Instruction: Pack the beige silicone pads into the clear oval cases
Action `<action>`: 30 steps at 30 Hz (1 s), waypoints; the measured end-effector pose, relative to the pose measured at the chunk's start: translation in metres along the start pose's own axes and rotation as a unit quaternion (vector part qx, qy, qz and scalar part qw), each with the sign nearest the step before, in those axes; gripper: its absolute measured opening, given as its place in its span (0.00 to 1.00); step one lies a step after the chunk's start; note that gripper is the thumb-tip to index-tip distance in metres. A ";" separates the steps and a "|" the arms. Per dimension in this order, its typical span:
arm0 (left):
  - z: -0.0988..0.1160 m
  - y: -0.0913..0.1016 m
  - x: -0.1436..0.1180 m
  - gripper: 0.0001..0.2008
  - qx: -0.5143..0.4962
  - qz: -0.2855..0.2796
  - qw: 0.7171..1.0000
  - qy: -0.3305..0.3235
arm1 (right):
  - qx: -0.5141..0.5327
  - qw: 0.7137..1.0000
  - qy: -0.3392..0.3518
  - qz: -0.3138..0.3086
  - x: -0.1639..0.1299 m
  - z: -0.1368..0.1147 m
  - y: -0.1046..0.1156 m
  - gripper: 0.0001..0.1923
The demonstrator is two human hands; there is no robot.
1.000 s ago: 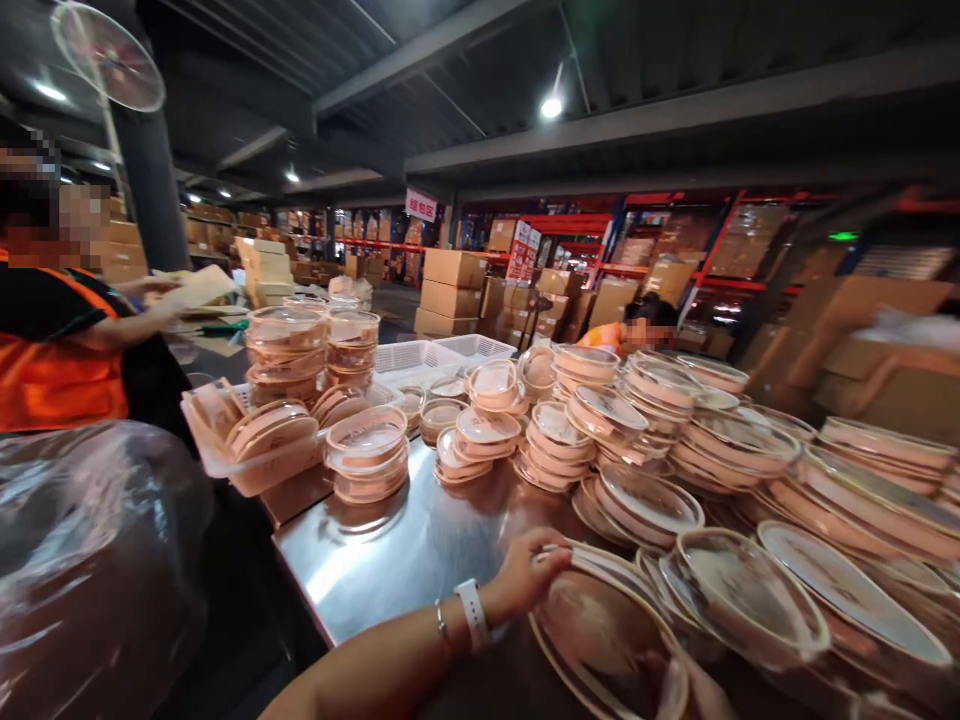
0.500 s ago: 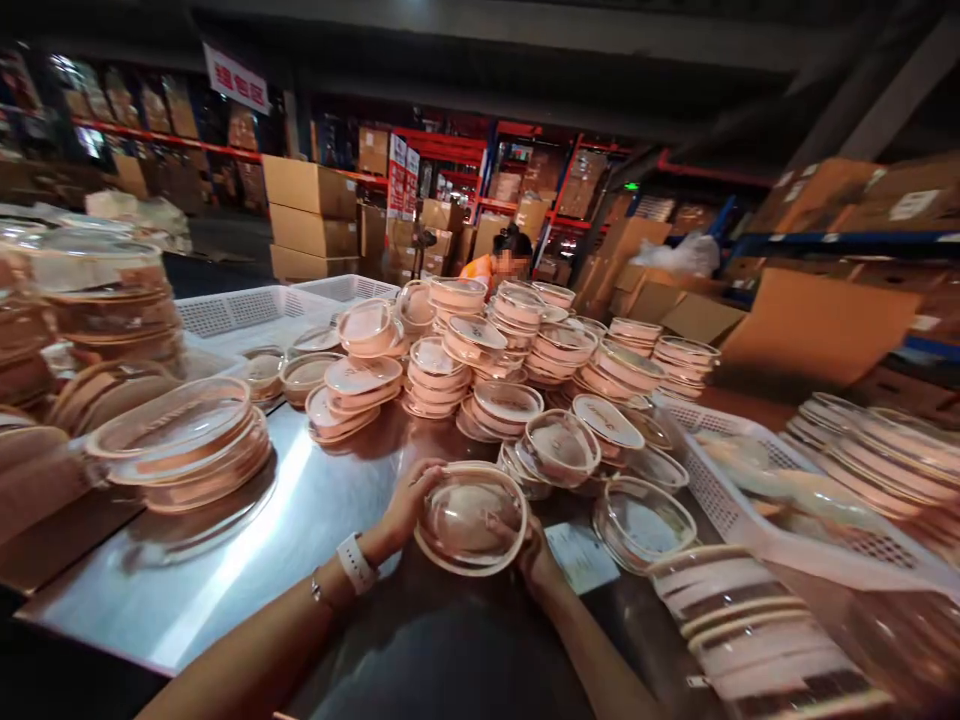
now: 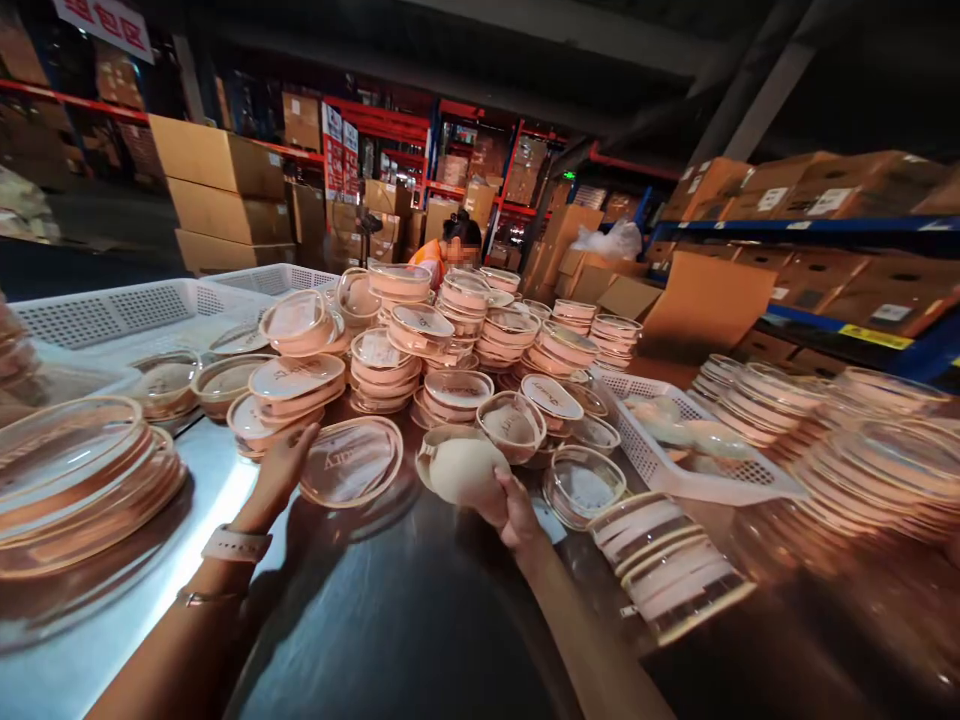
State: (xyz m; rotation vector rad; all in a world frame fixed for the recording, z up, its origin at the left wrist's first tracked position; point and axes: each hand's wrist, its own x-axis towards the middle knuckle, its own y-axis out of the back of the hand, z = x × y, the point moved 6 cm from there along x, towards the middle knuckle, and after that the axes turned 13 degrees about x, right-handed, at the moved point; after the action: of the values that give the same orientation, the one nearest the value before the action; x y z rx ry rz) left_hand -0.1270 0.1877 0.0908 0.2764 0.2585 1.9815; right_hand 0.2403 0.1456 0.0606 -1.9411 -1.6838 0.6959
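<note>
1. The left hand (image 3: pixel 279 468) lies flat and open at the rim of a clear oval lid (image 3: pixel 351 462), fingertips just touching its left edge. The lid lies tilted on the steel desk (image 3: pixel 390 610), propped slightly toward the stacks behind it, so it seems to be steadied rather than gripped.

2. The right hand (image 3: pixel 517 510) is closed around a pale oval bowl (image 3: pixel 463 466), held above the desk and tipped on its side so the smooth underside faces the camera. The grasp sits at its lower right edge, leaving most of the bowl free.

3. Lid and bowl sit near each other, just apart, in the bare patch of desk straight ahead.

4. Lidded bowl stacks (image 3: pixel 420 345) crowd the far side, piled several high to save room. A white mesh basket (image 3: pixel 675 470) to the right holds loose pieces; another basket (image 3: pixel 112 310) lies far left.

5. A person in orange (image 3: pixel 442 250) works behind the stacks, beyond them cardboard boxes (image 3: pixel 217 160).
</note>
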 end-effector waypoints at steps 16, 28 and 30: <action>0.007 -0.110 -0.108 0.18 -0.334 -0.232 0.913 0.025 | -0.036 0.992 -0.022 -0.116 -0.035 0.021 -0.033 0.31; -0.001 -0.119 -0.111 0.16 -0.416 -0.292 0.827 0.238 | -0.264 0.951 -0.032 -0.158 -0.036 0.038 -0.031 0.24; 0.000 -0.119 -0.112 0.17 -0.419 -0.292 0.825 0.244 | -0.246 0.955 -0.048 -0.157 -0.036 0.040 -0.031 0.24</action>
State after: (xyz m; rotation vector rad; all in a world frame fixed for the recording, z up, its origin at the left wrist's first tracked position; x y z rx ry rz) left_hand 0.0207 0.1341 0.0457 -0.8052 -0.2116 1.3426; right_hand 0.1868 0.1147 0.0534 -1.8941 -2.3318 0.2648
